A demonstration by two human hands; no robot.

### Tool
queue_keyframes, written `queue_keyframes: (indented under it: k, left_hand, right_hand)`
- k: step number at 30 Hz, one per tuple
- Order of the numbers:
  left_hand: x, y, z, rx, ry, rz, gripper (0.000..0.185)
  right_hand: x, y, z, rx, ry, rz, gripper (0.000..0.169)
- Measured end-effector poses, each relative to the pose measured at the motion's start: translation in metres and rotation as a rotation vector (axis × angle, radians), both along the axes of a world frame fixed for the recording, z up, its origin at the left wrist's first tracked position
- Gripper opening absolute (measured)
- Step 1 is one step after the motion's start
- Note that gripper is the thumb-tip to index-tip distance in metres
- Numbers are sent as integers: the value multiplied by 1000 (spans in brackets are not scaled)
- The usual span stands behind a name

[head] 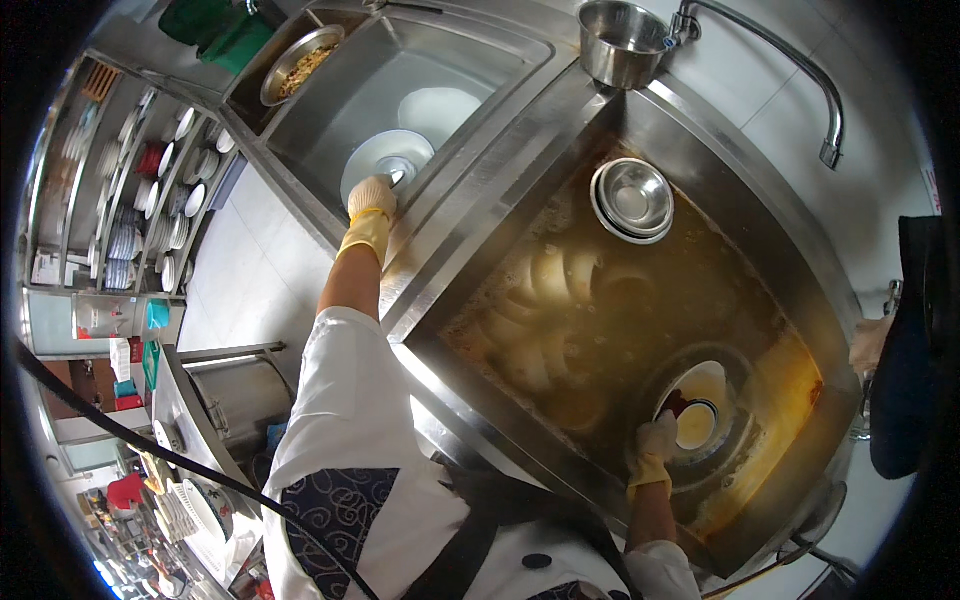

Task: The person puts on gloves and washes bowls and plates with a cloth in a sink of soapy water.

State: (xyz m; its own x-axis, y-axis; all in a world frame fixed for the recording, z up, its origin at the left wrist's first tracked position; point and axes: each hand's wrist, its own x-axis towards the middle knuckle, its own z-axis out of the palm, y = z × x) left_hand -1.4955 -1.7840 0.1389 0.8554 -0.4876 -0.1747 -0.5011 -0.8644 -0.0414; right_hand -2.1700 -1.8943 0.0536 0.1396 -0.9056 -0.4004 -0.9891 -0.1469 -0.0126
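My left hand (pixel 373 196), in a pale yellow rubber glove, reaches into the clear-water sink (pixel 322 142). It is at the rim of a small bowl (pixel 394 166) lying over a round white plate (pixel 363 154); its fingertips are hidden. My right hand (pixel 657 439), gloved the same way, is in the brown, murky water of the large steel sink (pixel 510 187). It grips a white bowl (pixel 711 377) at its near edge. A smaller dark-rimmed bowl (pixel 696 426) sits against that bowl, and something dark red (pixel 673 403) shows by my fingers.
Several pale dishes (pixel 551 276) lie under the murky water. Nested steel bowls (pixel 636 199) sit at its far corner. A steel pot (pixel 622 45) stands beside a faucet (pixel 814 64). Food scraps fill a metal basin (pixel 300 67) at far left. Dish shelves (pixel 124 191) stand left.
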Motion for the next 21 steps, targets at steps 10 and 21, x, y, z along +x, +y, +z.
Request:
queue_keyframes:
  k: [10, 21]
  left_hand:
    - [-246, -108, 121, -1065, 287, -573, 64]
    - [-559, -112, 1, -538, 1645, -57, 65]
  right_hand:
    - [12, 8, 61, 56, -494, -256, 42]
    - [-23, -8, 112, 192, -645, -334, 32]
